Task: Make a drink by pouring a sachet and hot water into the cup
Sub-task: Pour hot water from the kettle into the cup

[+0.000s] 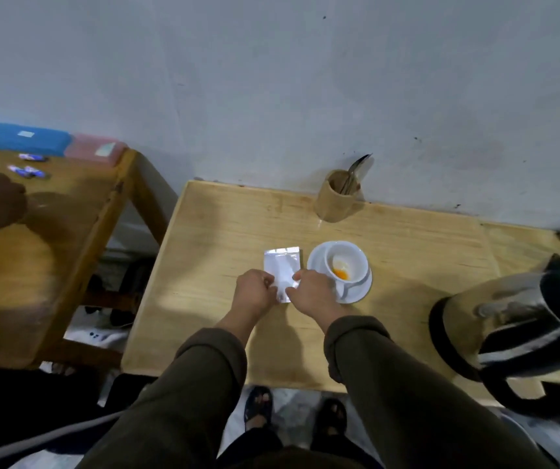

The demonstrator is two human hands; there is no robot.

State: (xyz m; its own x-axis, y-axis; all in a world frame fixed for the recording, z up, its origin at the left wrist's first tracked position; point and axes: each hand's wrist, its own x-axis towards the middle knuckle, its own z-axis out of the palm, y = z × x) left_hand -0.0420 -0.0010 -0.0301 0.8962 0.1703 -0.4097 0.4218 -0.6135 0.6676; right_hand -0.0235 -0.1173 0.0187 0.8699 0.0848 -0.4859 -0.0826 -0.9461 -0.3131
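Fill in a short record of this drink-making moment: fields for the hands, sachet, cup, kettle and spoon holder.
left hand: grips the near left edge of the sachet
right hand: grips the near right edge of the sachet
sachet: silver, held by both hands just left of the cup
cup: white, on a saucer, orange powder inside, no water visible
kettle: dark and metal, at the right edge of the table
spoon holder: wooden, near the wall, spoon inside

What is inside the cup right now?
The cup holds a small heap of orange powder on a pale patch; no water shows. The near inner wall is hidden by the rim. Both hands hold the sachet beside it.
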